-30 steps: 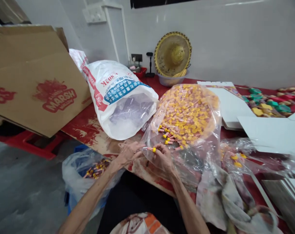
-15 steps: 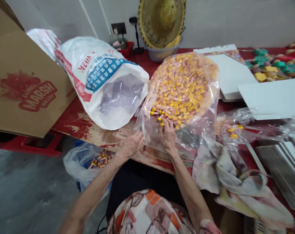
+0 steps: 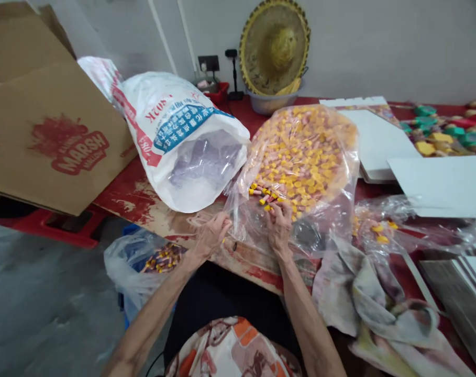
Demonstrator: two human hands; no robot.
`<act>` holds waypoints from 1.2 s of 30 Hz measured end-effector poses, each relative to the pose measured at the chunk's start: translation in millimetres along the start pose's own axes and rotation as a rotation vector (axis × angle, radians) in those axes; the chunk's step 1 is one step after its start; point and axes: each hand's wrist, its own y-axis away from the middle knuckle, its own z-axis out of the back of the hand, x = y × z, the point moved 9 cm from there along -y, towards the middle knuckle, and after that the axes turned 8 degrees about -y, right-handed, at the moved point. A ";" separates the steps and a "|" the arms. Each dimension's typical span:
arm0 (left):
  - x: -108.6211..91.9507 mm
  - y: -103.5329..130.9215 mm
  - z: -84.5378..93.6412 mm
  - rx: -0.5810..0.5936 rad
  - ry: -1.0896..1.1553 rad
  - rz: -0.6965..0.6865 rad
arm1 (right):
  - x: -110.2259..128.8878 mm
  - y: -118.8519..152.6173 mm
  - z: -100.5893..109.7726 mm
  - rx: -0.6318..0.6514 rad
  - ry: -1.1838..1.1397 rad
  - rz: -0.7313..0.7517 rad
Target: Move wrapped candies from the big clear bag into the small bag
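Observation:
A large clear plastic bag (image 3: 340,209) lies on the bench, full of small pink pieces with yellow caps (image 3: 296,157). My right hand (image 3: 279,225) is at the bag's near side, its fingers curled against a few loose capped pieces; what they pinch is hidden. To its left, my left hand (image 3: 213,231) is closed beside the bag's left edge, with a speck of yellow showing under the fingers. Below my left hand, an open plastic bag (image 3: 122,259) holds more yellow-capped pieces with dark and pink bodies.
A white printed sack (image 3: 198,188) lies open-mouthed at left, near a cardboard box (image 3: 37,110). A stained cloth (image 3: 347,293) hangs over the bench's front edge. White boards (image 3: 438,183), stacked grey boards (image 3: 445,288) and colourful pieces (image 3: 438,136) occupy the right. A straw hat (image 3: 277,42) stands behind.
The view has shifted, so the scene sits slightly lower and farther right. My right hand has stayed at the capped pieces with its fingers more curled; my left hand remains beside the bag's edge.

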 end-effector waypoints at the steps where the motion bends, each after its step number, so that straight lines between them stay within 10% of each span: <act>1: 4.9 1.9 1.7 -0.035 -0.008 0.032 | 0.7 -0.3 2.7 -0.026 -0.030 0.008; 7: 21.4 11.9 -1.2 -0.060 -0.050 0.059 | 17.9 4.5 -13.0 0.062 -0.227 -0.095; 19: 55.4 22.8 6.7 -0.289 -0.025 0.096 | 140.8 12.8 -85.9 0.314 -0.520 -0.078; 26: 76.3 38.4 12.1 -0.293 0.101 0.181 | 88.9 0.5 -117.1 0.363 -0.341 -0.131; 36: 186.3 144.5 53.3 -0.742 0.043 0.562 | 43.5 11.6 -105.6 0.324 -0.339 -0.150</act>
